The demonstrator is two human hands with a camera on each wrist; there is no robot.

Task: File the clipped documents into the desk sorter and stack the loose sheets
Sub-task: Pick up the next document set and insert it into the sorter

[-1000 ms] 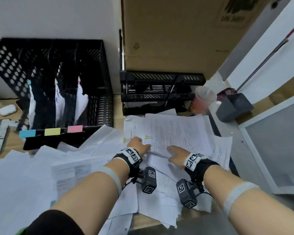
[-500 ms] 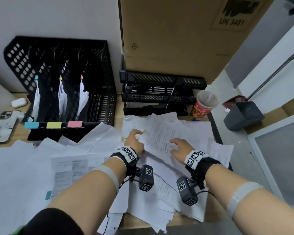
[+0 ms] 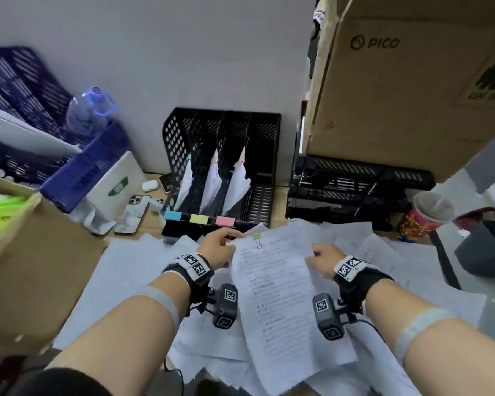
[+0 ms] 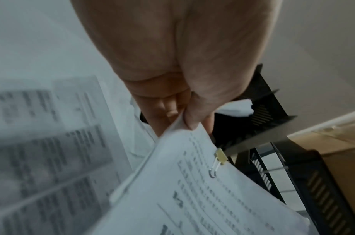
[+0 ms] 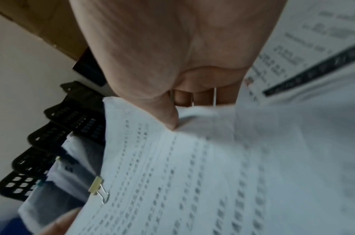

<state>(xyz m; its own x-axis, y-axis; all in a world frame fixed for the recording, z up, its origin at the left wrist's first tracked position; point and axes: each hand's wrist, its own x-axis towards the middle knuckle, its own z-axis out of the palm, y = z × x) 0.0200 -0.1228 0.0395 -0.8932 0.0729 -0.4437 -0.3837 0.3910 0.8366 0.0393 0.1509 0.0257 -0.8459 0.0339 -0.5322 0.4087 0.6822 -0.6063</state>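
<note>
I hold a clipped document up off the desk, printed white pages joined near the top edge by a yellow binder clip. My left hand pinches its top left corner between thumb and fingers. My right hand grips the right edge, thumb on top. The clip also shows in both wrist views. Just beyond stands the black mesh desk sorter with blue, yellow and pink labels; three of its slots hold papers. Loose sheets cover the desk below.
A black stacked letter tray sits right of the sorter under a large cardboard box. A colourful cup stands far right. Left are a phone, earbuds case, blue crates and another cardboard box.
Both hands have lifted the clipped document off the pile of sheets and turned it upright toward me. The head view swung left and back, bringing the blue crates and left box into sight.
</note>
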